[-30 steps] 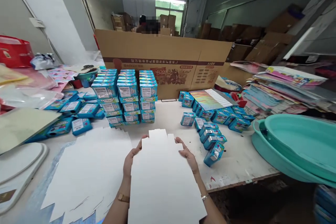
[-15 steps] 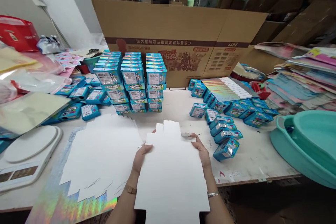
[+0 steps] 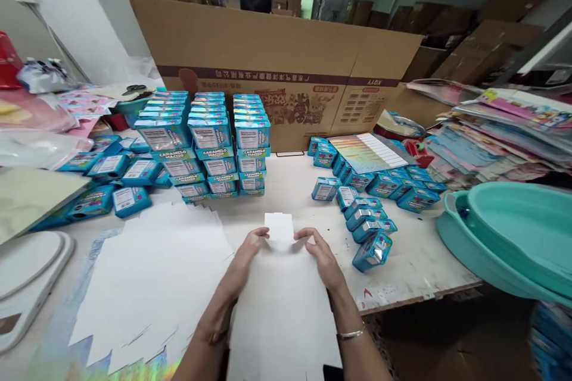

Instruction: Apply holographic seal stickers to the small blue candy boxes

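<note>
Between my hands is a white die-cut cardboard sheet (image 3: 283,303), its long body running down toward me and a narrow tab standing up at the far end. My left hand (image 3: 243,259) pinches its left far corner with thumb and fingers. On the opposite side my right hand (image 3: 324,259) grips the right far corner, by the base of the tab. The sheet's side flaps look bent, and their edges are partly hidden by my hands. To the left lies a fanned pile of similar white cardboard sheets (image 3: 152,286) on a shiny holographic sheet.
Stacked blue candy boxes (image 3: 208,134) stand at the back left, before a large brown carton (image 3: 277,41). Loose blue boxes (image 3: 370,229) lie to the right. Teal basins (image 3: 513,232) sit at the right edge, a white scale (image 3: 33,268) at the left. Someone's head shows behind the carton.
Both hands have shifted inward toward the far tab. The sheet's side flaps, flat and spread before, are now folded along the edges. The view has turned slightly right.
</note>
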Demonstrator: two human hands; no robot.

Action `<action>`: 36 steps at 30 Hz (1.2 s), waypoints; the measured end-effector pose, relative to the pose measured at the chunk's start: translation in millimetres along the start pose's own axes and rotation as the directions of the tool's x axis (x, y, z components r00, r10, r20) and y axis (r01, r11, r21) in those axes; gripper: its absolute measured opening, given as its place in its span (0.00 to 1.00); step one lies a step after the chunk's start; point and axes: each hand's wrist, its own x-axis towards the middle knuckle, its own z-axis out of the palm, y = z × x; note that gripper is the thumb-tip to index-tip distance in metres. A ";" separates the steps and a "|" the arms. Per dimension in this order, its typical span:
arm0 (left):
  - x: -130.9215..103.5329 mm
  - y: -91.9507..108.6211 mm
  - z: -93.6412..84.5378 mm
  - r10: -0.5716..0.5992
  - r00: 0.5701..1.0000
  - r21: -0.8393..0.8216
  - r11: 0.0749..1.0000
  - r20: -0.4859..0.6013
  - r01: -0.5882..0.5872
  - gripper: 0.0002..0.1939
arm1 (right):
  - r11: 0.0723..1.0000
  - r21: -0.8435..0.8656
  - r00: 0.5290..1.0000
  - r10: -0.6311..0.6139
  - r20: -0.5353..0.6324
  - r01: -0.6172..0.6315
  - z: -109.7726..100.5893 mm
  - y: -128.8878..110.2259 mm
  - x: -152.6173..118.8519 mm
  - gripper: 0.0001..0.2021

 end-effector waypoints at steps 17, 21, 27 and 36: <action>50.6 -48.5 16.7 0.146 0.918 -0.018 0.986 -0.369 -0.164 0.24 | 0.971 -0.238 0.988 -0.037 -0.151 0.000 23.6 45.9 46.1 0.26; 50.3 -45.3 21.7 0.172 0.943 -0.007 0.983 -0.285 -0.181 0.20 | 0.934 -0.357 0.997 -0.055 -0.057 0.031 36.5 41.2 46.7 0.25; 54.4 -47.5 18.0 0.175 0.952 0.018 0.984 -0.250 -0.176 0.17 | 0.751 -0.654 0.995 -0.029 0.099 0.087 38.0 27.4 48.9 0.18; 58.1 -53.7 10.2 0.139 0.977 0.024 0.990 -0.159 -0.137 0.23 | 0.119 -0.901 0.876 0.211 0.434 0.418 45.2 -14.7 75.2 0.12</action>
